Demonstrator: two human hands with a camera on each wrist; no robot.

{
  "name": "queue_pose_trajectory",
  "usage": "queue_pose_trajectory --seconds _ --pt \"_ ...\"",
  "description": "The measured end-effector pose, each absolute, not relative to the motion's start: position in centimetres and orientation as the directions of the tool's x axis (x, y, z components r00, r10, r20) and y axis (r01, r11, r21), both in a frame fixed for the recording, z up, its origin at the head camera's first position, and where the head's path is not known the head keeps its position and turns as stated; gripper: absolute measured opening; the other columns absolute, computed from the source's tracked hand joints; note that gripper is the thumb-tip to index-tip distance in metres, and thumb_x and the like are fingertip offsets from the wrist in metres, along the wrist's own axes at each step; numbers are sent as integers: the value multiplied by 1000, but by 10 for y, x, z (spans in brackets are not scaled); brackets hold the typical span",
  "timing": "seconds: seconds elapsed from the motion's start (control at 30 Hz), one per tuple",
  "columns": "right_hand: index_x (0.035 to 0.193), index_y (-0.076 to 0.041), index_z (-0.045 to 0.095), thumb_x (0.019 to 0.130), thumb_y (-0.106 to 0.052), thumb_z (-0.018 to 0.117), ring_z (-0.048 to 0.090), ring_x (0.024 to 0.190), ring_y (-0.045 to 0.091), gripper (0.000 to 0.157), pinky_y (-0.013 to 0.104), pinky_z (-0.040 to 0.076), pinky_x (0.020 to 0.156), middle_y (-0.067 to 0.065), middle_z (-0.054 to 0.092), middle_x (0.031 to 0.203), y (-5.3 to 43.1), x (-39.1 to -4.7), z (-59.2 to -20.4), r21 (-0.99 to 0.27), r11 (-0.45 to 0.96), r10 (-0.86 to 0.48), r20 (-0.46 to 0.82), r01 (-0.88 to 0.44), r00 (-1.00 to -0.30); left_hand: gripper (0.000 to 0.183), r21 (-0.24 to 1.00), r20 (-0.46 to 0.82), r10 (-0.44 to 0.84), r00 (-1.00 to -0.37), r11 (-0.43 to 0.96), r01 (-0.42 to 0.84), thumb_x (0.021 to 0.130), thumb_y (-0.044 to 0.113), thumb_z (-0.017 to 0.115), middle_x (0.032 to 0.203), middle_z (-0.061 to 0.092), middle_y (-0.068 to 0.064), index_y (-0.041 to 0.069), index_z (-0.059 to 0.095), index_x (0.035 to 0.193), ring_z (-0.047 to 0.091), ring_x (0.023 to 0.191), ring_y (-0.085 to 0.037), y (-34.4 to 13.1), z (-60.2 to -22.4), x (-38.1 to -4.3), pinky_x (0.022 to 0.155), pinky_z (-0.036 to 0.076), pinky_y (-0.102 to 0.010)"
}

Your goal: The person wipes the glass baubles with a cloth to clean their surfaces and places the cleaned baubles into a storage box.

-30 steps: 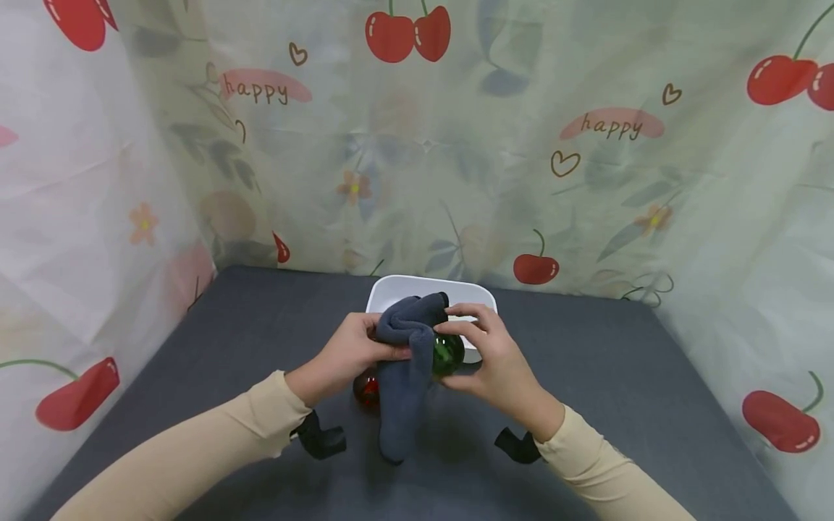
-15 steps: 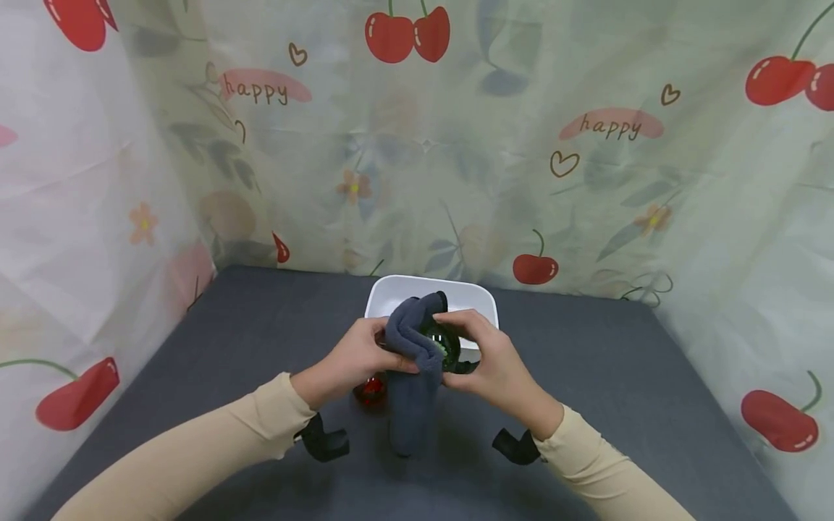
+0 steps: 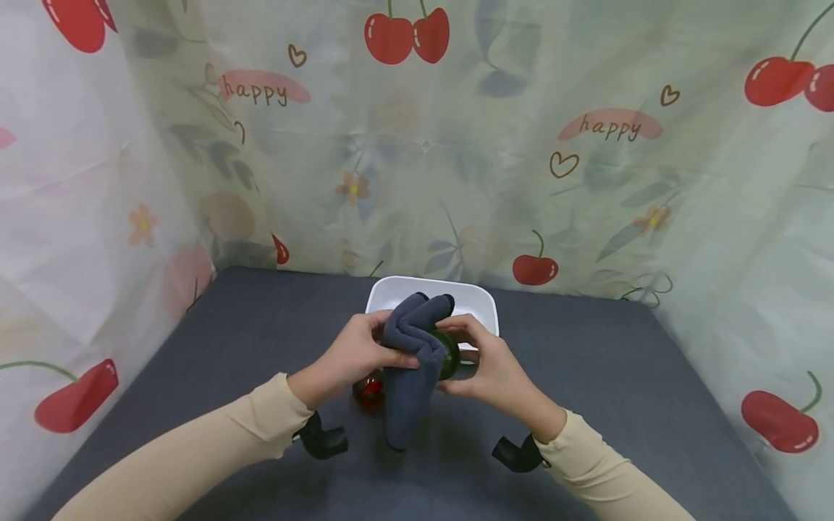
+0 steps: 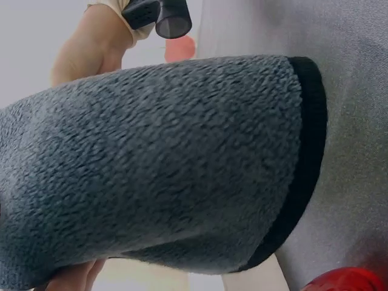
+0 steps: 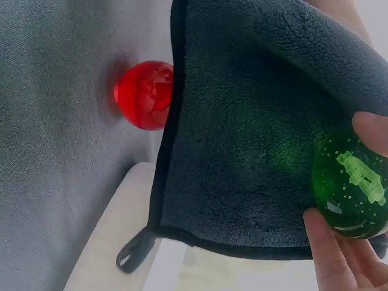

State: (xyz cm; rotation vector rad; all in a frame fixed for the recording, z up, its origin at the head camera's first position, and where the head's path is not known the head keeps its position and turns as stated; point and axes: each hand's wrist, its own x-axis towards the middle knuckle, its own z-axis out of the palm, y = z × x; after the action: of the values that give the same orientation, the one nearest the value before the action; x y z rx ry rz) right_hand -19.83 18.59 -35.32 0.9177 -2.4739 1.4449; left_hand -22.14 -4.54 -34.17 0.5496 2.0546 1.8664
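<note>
My left hand [image 3: 357, 356] grips a dark grey fleecy cloth [image 3: 410, 391] with black edging, thumb in front and fingers behind it. The cloth hangs down over the table, and a small loop shows at its corner in the right wrist view. Fingers and thumb of my right hand [image 3: 490, 359] hold a clear green ball [image 5: 351, 182], speckled and with a pale shape inside, against the cloth. A clear red ball [image 5: 145, 95] rests on the table below my left hand, partly behind the cloth.
A white tub [image 3: 478, 302] stands just behind both hands on the dark grey table [image 3: 560, 347]. Curtains printed with cherries [image 3: 536, 269] rise at the back and sides. Black camera mounts [image 3: 517, 454] stick out from both wrists.
The cloth's upper folds have shifted against the green ball, and its hanging end has swung slightly. My right hand has turned the ball against the cloth. The red ball stays in place.
</note>
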Motion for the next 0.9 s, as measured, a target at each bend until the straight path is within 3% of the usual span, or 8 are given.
queue_pose_trajectory --seconds 0.2,0.4,0.7,0.9 --pt "124 -13 53 65 3 86 60 112 21 69 27 54 89 6 60 121 185 -197 -355 -799 318 -391 380 -511 -838 53 995 65 512 -857 35 96 76 9 82 110 69 -14 1 59 124 69 89 -20 -46 -341 -221 76 58 -36" --pt "124 -7 56 66 8 84 59 107 21 66 29 55 87 10 54 121 186 -200 -359 -789 218 -401 464 -574 -790 58 994 76 570 -818 16 104 77 7 81 119 66 -15 2 59 129 70 97 -22 -47 -340 -222 81 58 -37" --pt "124 -15 62 65 -10 89 59 105 14 65 27 56 81 0 62 115 190 -203 -351 -508 435 -507 544 -744 -668 37 984 96 472 -876 90 156 79 8 80 104 72 -15 -3 69 113 69 84 -16 -50 -347 -223 74 58 -32" --pt "124 -5 54 66 4 84 58 113 12 66 27 55 86 12 57 123 188 -200 -361 -652 257 -444 576 -713 -687 47 993 67 503 -862 52 107 79 8 79 111 69 -13 -2 62 122 68 90 -17 -50 -351 -223 78 57 -33"
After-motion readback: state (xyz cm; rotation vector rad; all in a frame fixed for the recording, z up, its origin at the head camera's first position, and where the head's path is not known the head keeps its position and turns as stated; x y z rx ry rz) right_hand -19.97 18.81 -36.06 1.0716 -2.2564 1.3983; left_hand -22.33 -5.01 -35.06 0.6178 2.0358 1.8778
